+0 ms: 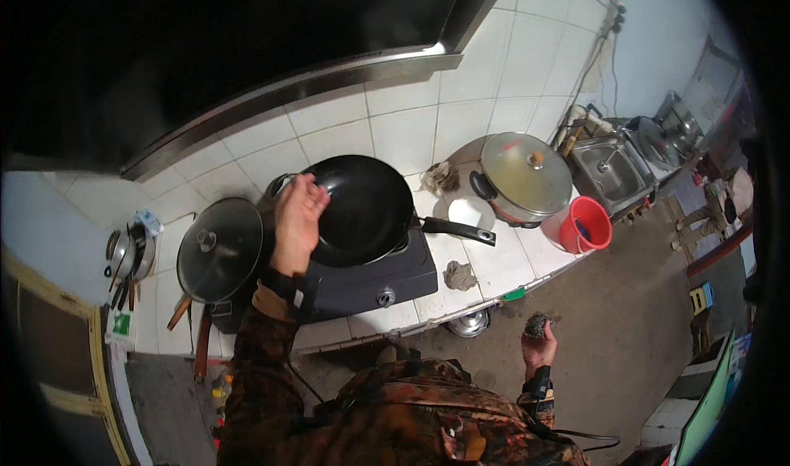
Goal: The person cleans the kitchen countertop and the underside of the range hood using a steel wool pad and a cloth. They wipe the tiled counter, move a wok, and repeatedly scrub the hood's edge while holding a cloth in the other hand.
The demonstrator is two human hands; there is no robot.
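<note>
My left hand (300, 219) is raised over the left rim of a black wok (364, 213), palm turned up and fingers slightly curled; nothing shows in it. The wok sits on a black gas stove (395, 281), its handle pointing right over the tiled counter. Low on the right, away from the counter, my right hand (539, 350) holds a steel wool scourer (538, 325). A glass lid (220, 250) covers a pan left of the stove. A crumpled grey cloth (460, 275) lies to the stove's right.
Right along the counter are a white bowl (471, 212), a lidded electric pot (526, 173), a red bucket (585, 224) and a steel sink (611, 168). A range hood (296, 83) hangs above. Pans and utensils (131, 253) stand at left; a wooden handle (202, 342) juts past the counter edge.
</note>
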